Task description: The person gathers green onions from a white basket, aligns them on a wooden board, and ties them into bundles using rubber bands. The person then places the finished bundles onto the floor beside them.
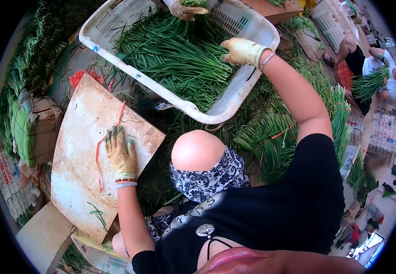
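Your black shirt point(271, 201) lies nearest. Left hand point(121, 153) rests open on the board point(79, 137); right hand point(243, 51) touches green stalks point(184, 64) in the crate point(207, 118), grip unclear. Expect light, flexible, easily bruised stalks: grasp mid-length.

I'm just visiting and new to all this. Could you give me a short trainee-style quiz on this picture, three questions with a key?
1. True or false: the person's left hand rests on the board.
2. What lies in the white crate?
3. Choose one. The person's right hand is: A) bare, B) gloved, C) out of view.

Key: 1. True. 2. Long green stalks. 3. B.
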Tool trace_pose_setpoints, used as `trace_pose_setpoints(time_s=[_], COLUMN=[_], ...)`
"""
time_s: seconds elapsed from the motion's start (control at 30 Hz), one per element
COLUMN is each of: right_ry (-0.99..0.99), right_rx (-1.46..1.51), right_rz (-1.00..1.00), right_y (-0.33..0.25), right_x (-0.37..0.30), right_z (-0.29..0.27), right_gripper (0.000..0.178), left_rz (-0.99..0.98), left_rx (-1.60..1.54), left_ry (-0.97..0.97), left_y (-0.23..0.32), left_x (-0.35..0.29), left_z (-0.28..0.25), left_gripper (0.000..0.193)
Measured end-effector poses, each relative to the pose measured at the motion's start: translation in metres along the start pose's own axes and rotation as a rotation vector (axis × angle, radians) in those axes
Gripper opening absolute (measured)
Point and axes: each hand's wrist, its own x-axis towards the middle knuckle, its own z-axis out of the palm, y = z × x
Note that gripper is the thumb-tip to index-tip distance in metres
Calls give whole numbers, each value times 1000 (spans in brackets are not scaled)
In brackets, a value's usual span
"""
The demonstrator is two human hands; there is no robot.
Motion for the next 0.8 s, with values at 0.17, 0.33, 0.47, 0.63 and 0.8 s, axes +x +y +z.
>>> trace_pose_setpoints(time_s=[0.17, 0.33, 0.47, 0.63, 0.8], right_ry=[-385, -630, -396, -251, -400], right_rx=[-166, -12, 341, 478, 577], right_rz=[161, 389, 455, 461, 678], right_y=[13, 33, 25, 7, 32], right_x=[88, 122, 99, 80, 92], right_z=[35, 80, 140, 138, 110], right_gripper=[52, 64, 100, 92, 94], left_rz=[-43, -59, -80, -75, -79], left_rx=[-10, -56, -88, -110, -104], left_ry=[-12, -41, -63, -47, -54], left_y=[8, 10, 9, 7, 6], left_x=[3, 5, 5, 4, 6], left_z=[-8, -9, -14, -13, -13], left_gripper=[46, 44, 45, 43, 41])
